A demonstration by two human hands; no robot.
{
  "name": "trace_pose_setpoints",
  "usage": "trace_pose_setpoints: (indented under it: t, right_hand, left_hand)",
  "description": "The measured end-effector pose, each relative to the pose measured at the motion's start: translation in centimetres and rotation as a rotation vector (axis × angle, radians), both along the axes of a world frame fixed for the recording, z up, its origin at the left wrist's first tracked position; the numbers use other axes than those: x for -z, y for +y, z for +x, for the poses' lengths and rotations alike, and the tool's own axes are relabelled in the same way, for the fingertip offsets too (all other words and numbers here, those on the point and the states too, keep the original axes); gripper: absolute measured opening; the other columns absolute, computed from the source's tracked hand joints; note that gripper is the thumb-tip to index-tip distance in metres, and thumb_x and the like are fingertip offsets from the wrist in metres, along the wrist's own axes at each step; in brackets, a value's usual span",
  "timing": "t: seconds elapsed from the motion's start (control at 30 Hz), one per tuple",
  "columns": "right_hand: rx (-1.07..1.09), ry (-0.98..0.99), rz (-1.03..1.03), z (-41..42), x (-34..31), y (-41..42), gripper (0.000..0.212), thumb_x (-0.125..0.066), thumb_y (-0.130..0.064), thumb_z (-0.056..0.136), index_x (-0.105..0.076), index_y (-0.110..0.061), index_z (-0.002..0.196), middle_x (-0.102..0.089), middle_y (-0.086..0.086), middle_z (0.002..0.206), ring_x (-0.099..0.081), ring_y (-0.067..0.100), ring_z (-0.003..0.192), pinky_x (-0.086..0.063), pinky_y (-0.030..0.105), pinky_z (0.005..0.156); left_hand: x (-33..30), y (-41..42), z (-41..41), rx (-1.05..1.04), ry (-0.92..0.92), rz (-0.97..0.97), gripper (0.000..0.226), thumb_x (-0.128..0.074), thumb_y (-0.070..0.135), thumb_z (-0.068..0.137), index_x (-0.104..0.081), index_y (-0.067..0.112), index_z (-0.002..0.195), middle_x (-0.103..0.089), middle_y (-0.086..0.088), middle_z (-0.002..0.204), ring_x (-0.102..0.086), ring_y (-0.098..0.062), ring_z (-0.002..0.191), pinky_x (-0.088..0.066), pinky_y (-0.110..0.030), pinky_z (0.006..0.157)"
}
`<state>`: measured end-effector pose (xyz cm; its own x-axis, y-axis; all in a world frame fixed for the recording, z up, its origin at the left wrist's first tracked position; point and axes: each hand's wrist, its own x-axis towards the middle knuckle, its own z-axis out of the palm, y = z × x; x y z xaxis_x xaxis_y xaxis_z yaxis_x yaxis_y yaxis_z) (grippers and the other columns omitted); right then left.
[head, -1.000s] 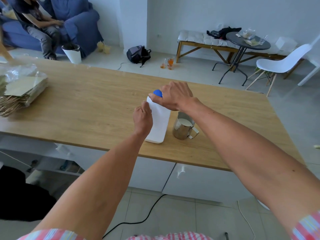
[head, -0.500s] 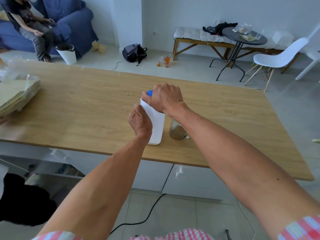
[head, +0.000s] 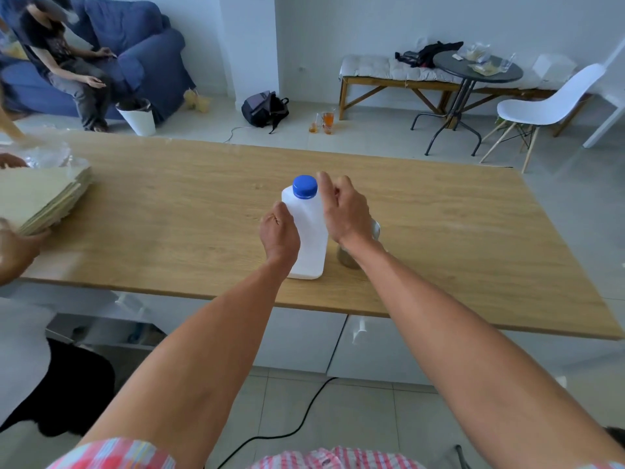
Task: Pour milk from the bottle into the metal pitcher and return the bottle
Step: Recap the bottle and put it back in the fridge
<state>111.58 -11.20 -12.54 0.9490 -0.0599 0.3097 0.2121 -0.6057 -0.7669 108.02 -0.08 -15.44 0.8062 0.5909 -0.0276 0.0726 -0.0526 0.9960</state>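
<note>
A white milk bottle (head: 309, 231) with a blue cap (head: 305, 186) stands upright near the front edge of the wooden table (head: 169, 214). My left hand (head: 279, 233) grips the bottle's left side. My right hand (head: 343, 211) hovers just right of the cap with fingers apart, holding nothing. The metal pitcher (head: 351, 257) stands right of the bottle, mostly hidden behind my right wrist.
A stack of flat cardboard sheets (head: 44, 198) lies at the table's left end, with another person's hand (head: 17, 247) on it. A person sits on a blue sofa (head: 142, 62). Beyond the table stand a bin (head: 137, 116), a backpack (head: 265, 108), a bench (head: 389, 76), a round table and a white chair (head: 548, 110).
My right hand has come off the blue cap and opened beside it. The cap now shows fully on the bottle. My left hand keeps its grip.
</note>
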Motion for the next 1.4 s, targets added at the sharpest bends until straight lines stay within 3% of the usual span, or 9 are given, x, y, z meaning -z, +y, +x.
trace_pose_setpoints:
  t: [0.17, 0.3, 0.43, 0.57, 0.93, 1.1, 1.23, 1.33, 1.4]
  right_hand:
    - [0.147, 0.262, 0.244, -2.2, 5.4, -0.7, 0.048, -0.033, -0.068, 0.096, -0.054, -0.026, 0.087, -0.060, -0.011, 0.073, -0.059, 0.011, 0.073, -0.047, 0.038, 0.069]
    - [0.084, 0.498, 0.371, -3.3, 8.2, -0.7, 0.051, -0.030, -0.049, 0.106, -0.062, -0.009, 0.109, -0.059, -0.003, 0.088, -0.056, 0.020, 0.092, -0.045, 0.038, 0.080]
    - [-0.003, 0.802, 0.597, -4.1, 9.3, -0.1, 0.045, -0.024, -0.052, 0.105, -0.052, -0.022, 0.124, -0.055, -0.003, 0.119, -0.050, 0.017, 0.108, -0.045, 0.050, 0.105]
    - [-0.020, 0.874, 0.796, -4.1, 9.9, 0.7, 0.052, -0.029, -0.055, 0.105, -0.052, -0.023, 0.140, -0.062, -0.008, 0.131, -0.056, 0.017, 0.119, -0.043, 0.051, 0.110]
    - [-0.127, 0.849, 0.740, -3.7, 9.6, 0.6, 0.050, -0.035, -0.058, 0.099, -0.067, -0.023, 0.115, -0.076, 0.001, 0.108, -0.069, 0.023, 0.105, -0.053, 0.044, 0.095]
    - [-0.218, 0.811, 0.627, -2.7, 8.8, 0.6, 0.049, -0.026, -0.056, 0.104, -0.064, -0.028, 0.093, -0.073, -0.006, 0.084, -0.065, 0.011, 0.076, -0.046, 0.026, 0.063]
    - [-0.365, 0.813, 0.532, -1.8, 8.4, 0.8, 0.049, -0.028, -0.056, 0.103, -0.064, -0.023, 0.103, -0.074, 0.002, 0.096, -0.065, 0.016, 0.078, -0.046, 0.027, 0.065]
    - [-0.465, 0.769, 0.435, -1.6, 7.7, 1.7, 0.044, -0.036, -0.059, 0.097, -0.061, -0.023, 0.098, -0.071, -0.001, 0.086, -0.065, 0.014, 0.069, -0.048, 0.025, 0.056]
    - [-0.549, 0.792, 0.375, -1.8, 7.4, 2.6, 0.055, -0.035, -0.062, 0.091, -0.062, -0.016, 0.103, -0.070, 0.005, 0.091, -0.064, 0.020, 0.076, -0.049, 0.031, 0.064]
  left_hand:
    - [-0.3, 0.3, -0.2, 0.064, 0.032, -0.065, 0.042, -0.035, 0.026, 0.095, -0.025, 0.026, 0.054, -0.031, 0.001, 0.060, -0.025, -0.016, 0.058, -0.022, -0.033, 0.053]
    - [-0.5, 0.7, -0.4, 0.088, 0.042, -0.084, 0.050, -0.035, 0.027, 0.094, -0.029, 0.029, 0.045, -0.029, 0.012, 0.050, -0.026, -0.016, 0.056, -0.024, -0.030, 0.053]
    - [-0.6, 1.1, -0.9, 0.100, 0.028, -0.078, 0.048, -0.036, 0.025, 0.095, -0.027, 0.030, 0.048, -0.029, 0.012, 0.051, -0.027, -0.016, 0.056, -0.023, -0.030, 0.054]
    - [-1.2, 1.5, -1.5, 0.115, -0.002, -0.100, 0.039, -0.037, 0.024, 0.096, -0.024, 0.023, 0.059, -0.028, 0.008, 0.054, -0.025, -0.015, 0.054, -0.023, -0.028, 0.050]
    - [-2.2, 1.6, -2.4, 0.064, -0.008, -0.100, 0.041, -0.039, 0.026, 0.094, -0.023, 0.026, 0.056, -0.026, 0.010, 0.051, -0.022, -0.013, 0.049, -0.022, -0.022, 0.044]
    - [-3.4, 1.2, -2.5, -0.035, -0.016, -0.093, 0.046, -0.038, 0.026, 0.093, -0.022, 0.028, 0.051, -0.025, 0.006, 0.054, -0.021, -0.015, 0.052, -0.021, -0.027, 0.048]
    - [-4.1, 1.0, -2.9, -0.165, -0.008, -0.089, 0.051, -0.037, 0.023, 0.096, -0.024, 0.028, 0.047, -0.027, 0.005, 0.053, -0.022, -0.015, 0.053, -0.021, -0.029, 0.051]
    - [-4.5, 1.6, -3.9, -0.265, -0.012, -0.088, 0.047, -0.036, 0.025, 0.095, -0.024, 0.027, 0.049, -0.027, 0.004, 0.054, -0.022, -0.016, 0.053, -0.020, -0.031, 0.053]
    - [-4.6, 2.1, -4.9, -0.341, -0.007, -0.085, 0.050, -0.036, 0.027, 0.095, -0.028, 0.028, 0.046, -0.030, 0.007, 0.051, -0.024, -0.014, 0.050, -0.022, -0.030, 0.053]
